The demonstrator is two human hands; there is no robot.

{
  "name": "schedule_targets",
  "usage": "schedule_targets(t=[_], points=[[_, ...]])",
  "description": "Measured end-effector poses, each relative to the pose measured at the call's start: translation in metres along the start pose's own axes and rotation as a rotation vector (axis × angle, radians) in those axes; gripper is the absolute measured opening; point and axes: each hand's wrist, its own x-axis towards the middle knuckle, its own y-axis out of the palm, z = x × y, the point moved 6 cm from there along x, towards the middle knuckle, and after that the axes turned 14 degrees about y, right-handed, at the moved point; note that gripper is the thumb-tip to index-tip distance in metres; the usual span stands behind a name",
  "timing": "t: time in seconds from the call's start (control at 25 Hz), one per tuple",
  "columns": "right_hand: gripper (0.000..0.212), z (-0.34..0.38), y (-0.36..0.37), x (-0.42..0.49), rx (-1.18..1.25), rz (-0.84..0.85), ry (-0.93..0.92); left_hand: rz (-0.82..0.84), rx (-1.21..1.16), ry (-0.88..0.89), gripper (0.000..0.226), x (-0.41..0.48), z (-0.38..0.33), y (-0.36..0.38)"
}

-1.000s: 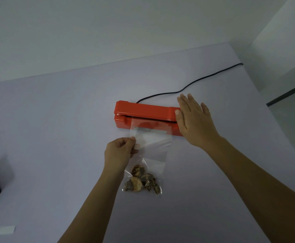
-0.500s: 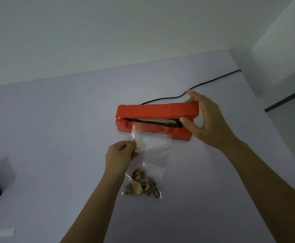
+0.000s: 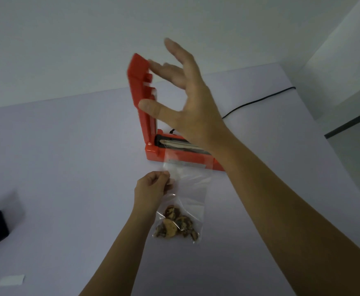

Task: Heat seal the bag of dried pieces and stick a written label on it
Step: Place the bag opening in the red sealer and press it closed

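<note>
With the orange heat sealer's lid (image 3: 141,97) upright, the left hand (image 3: 153,186) pinches the limp, light plastic bag (image 3: 185,195) at its nine-o'clock edge; right hand (image 3: 187,92) fingers spread, released.

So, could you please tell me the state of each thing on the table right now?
Sealer lid: raised, nearly upright.
Sealer base: heating strip exposed.
Bag: flat, top edge across the base.
Dried pieces: bunched at the bag's bottom.
Left hand: pinching the bag's edge.
Right hand: open beside the lid.
</note>
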Motion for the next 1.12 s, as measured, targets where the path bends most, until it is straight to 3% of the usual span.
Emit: schedule_targets(t=[0.08,0.12,0.24,0.28,0.36,0.48,0.6,0.72,0.88,1.12], points=[[0.065,-0.007,-0.011,-0.001,0.001,-0.018,0.018,0.003,0.022,0.009,0.016,0.002,0.003,0.0],[0.053,-0.019,-0.025,-0.008,0.032,-0.12,0.067,0.005,0.05,0.022,0.016,0.002,0.003,0.0],[0.017,-0.084,-0.062,-0.064,0.159,-0.655,0.388,-0.009,0.056,0.139,0.009,0.0,-0.006,-0.001],[0.016,-0.105,-0.061,-0.089,0.189,-0.774,0.54,0.001,0.019,0.209,0.017,-0.001,-0.011,-0.001],[0.027,-0.142,-0.042,-0.129,0.26,-0.858,0.802,0.047,0.048,0.373,0.034,-0.002,-0.024,0.001],[0.025,-0.178,-0.011,-0.143,0.329,-0.683,1.012,0.113,0.387,0.602,0.048,0.0,-0.042,0.008],[0.033,-0.184,0.006,-0.129,0.324,-0.388,1.044,0.14,0.607,0.722,0.05,0.004,-0.054,0.017],[0.03,-0.176,-0.001,-0.118,0.198,-0.398,0.972,0.175,0.738,0.792,0.048,0.004,-0.061,0.026],[0.042,-0.166,-0.01,-0.103,0.042,-0.412,0.934,0.208,0.814,0.771,0.046,0.006,-0.064,0.032],[0.029,-0.158,-0.014,-0.089,-0.087,-0.397,0.897,0.259,0.861,0.723,0.046,0.01,-0.067,0.035]])
